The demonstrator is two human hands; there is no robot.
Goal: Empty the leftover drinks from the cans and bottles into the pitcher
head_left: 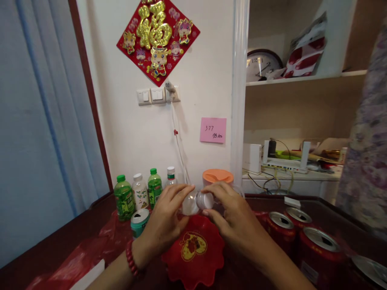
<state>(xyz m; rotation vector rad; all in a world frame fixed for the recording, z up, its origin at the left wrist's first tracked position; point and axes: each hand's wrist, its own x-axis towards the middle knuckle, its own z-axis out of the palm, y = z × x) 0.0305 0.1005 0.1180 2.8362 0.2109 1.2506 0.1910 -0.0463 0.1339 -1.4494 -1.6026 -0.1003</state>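
Observation:
A clear plastic bottle (pixel 190 204) with a white cap (pixel 207 200) lies sideways between my two hands, above the far rim of a red scalloped plate (pixel 208 249) with a gold heart print. My left hand (pixel 169 209) is wrapped round the bottle's body, its wrist carrying a red bead bracelet (pixel 132 257). Thumb and fingers of my right hand (pixel 228 207) close on the white cap from the right. A teal can (pixel 140 222) stands just left of my left hand.
Green bottles (pixel 124 199) and white-capped bottles (pixel 140 192) line the wall at left. Behind the right hand is an orange-lidded container (pixel 218 176). Several opened red cans (pixel 317 253) crowd the right side. Red plastic film (pixel 78 257) spreads at left; a router (pixel 286 161) sits on the shelf.

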